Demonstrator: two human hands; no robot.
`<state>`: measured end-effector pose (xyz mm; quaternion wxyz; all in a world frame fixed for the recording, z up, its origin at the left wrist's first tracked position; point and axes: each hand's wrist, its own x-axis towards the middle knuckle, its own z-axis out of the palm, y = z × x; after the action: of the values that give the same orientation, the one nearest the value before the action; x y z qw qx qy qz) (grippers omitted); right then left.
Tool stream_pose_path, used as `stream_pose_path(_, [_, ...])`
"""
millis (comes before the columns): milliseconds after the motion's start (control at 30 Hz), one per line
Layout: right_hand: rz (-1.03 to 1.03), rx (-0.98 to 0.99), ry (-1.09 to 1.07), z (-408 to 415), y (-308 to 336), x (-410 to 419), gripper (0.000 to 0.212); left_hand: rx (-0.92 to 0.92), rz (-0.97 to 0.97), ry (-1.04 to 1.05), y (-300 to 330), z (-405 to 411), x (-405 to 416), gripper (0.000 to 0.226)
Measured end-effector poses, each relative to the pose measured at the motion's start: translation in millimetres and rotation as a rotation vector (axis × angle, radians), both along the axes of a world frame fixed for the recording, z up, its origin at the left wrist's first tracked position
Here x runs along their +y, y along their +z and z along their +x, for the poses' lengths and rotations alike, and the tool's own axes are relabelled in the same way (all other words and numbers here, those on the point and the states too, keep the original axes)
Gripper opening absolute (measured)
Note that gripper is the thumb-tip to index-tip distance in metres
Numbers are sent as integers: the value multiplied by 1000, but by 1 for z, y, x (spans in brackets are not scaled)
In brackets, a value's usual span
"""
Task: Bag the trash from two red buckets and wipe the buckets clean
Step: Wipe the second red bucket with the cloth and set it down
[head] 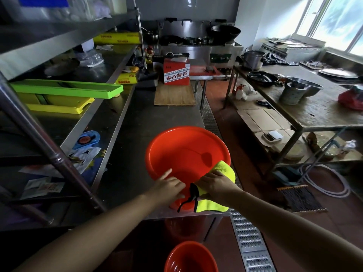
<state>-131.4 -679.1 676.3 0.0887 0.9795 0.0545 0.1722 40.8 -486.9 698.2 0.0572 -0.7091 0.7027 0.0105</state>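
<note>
At the near edge of the steel table [137,122], I steady the red bucket [186,152] by its near rim with my left hand [169,188], forefinger out, so it won't slide while my right hand [216,186] grips the yellow cloth [225,169] over its right rim; the second bucket [191,258] waits below the table

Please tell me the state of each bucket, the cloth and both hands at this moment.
Red bucket on the table: upright, no trash inside.
Red bucket on the floor: upright, partly out of view.
Yellow cloth: draped over the table bucket's rim.
Left hand: holds rim, forefinger straight.
Right hand: grips cloth.
</note>
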Motion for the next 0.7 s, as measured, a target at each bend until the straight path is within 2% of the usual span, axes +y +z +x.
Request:
stream_pose_path(167, [44,39,16,-13,6,-20,58,-17,-152,-39,1,36,24,33])
stream_pose_path(300, [111,98,-16,-13,16,-33,57,-80,-99,68,7,76,28,38])
stream_pose_path(400, [135,182,-69,-5,17,-24,59,-111,-20,-5,5,54,14,48])
stream_pose_path(467, [148,248,-113,1,15,-12,62,-68,-8,-32,-1,23,1,52])
stream_pose_path(600, [169,164,-104,1,6,0,58,58,-79,71,-6,-6,-10,41])
stream_pose_path(700, [221,151,-80,-7,8,-14,59,45,-114,70,-4,16,1,35])
